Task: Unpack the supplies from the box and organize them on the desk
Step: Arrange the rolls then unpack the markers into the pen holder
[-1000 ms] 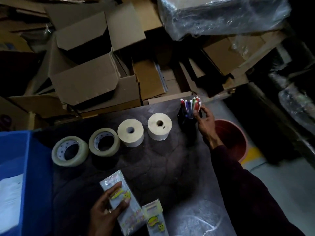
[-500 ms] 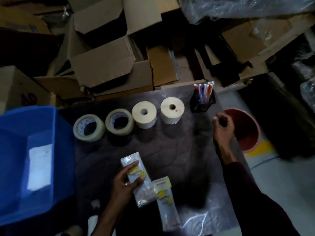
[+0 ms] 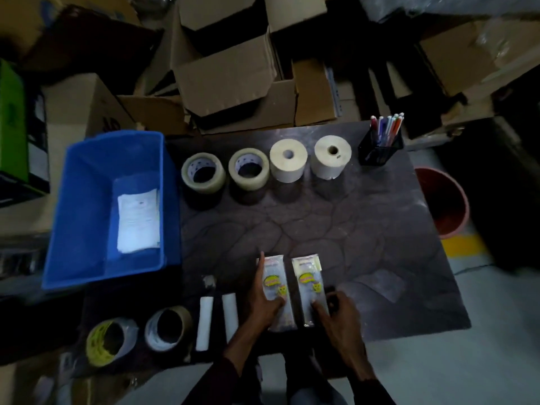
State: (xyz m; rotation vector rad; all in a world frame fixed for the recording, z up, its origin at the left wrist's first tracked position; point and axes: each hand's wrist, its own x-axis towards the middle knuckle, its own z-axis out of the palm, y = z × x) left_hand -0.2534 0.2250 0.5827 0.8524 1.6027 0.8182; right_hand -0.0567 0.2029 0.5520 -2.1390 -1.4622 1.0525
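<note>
I'm squaring two packets side by side on the counter (image 3: 380,235), left hand (image 3: 264,302) spread flat on the left packet (image 3: 276,290), right hand (image 3: 336,312) fingertips pressing the right packet (image 3: 310,287); next I'd lift the paper (image 3: 138,220) from the blue box (image 3: 87,200).

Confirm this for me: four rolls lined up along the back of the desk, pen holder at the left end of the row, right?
Not quite. The head view shows the four rolls along the back of the desk, but the pen holder stands at the right end of the row.
</note>
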